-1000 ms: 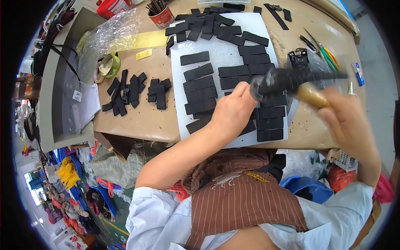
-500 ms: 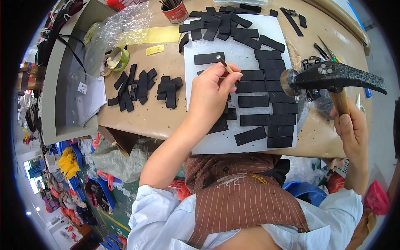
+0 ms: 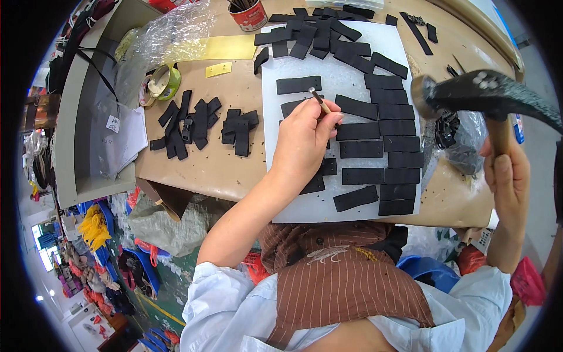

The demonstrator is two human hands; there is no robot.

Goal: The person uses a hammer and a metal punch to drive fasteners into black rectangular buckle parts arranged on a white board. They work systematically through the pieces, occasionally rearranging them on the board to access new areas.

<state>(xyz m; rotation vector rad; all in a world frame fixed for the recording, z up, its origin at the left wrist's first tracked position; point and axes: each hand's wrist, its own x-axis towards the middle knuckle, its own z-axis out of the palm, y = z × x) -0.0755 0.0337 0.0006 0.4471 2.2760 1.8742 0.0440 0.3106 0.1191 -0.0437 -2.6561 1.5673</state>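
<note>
Dozens of flat black rectangular leather strips lie in rows on our white plastic cutting board. Our left hand pinches a thin metal punch upright on one strip, while our right hand grips a raised black-headed wooden-handled hammer above the tan workbench.

Head view bright and evenly lit from overhead; I see no hard shadows, only a soft one under my left hand on the white cutting board. Mild sheen on the board and on the crumpled plastic wrap. Strong fisheye: table edge bows, black vignette rings the frame. Hammer, close to the lens, is soft and slightly smeared; right hand a little soft too. Centre sharp; black strips crisp. Floor clutter at lower left dimmer, compressed.
</note>
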